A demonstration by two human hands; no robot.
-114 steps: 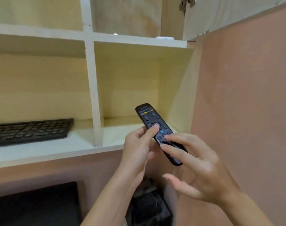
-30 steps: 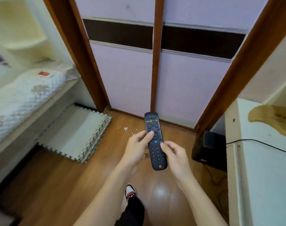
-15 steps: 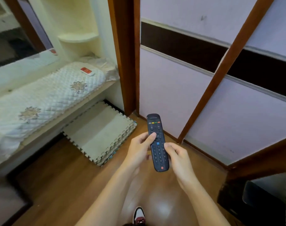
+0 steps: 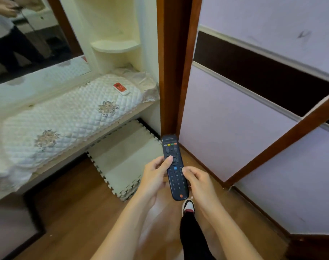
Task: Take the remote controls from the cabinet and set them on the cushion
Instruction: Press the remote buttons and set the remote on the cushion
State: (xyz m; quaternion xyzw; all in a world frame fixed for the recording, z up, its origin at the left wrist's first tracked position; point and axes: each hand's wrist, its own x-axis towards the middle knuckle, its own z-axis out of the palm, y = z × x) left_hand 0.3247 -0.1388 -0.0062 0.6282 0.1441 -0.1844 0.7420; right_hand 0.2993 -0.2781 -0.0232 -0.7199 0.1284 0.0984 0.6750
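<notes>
The left hand (image 4: 154,175) and right hand (image 4: 199,182) curl round the black remote (image 4: 176,178); top lettering, possibly a brand, unreadable

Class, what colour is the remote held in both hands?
The remote is black; head view.

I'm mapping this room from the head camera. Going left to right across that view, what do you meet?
Quilted cushion → foam mat → left hand → black remote → right hand → lilac sliding door. The small red-and-white object lies on the cushion, so I left it out.
</notes>
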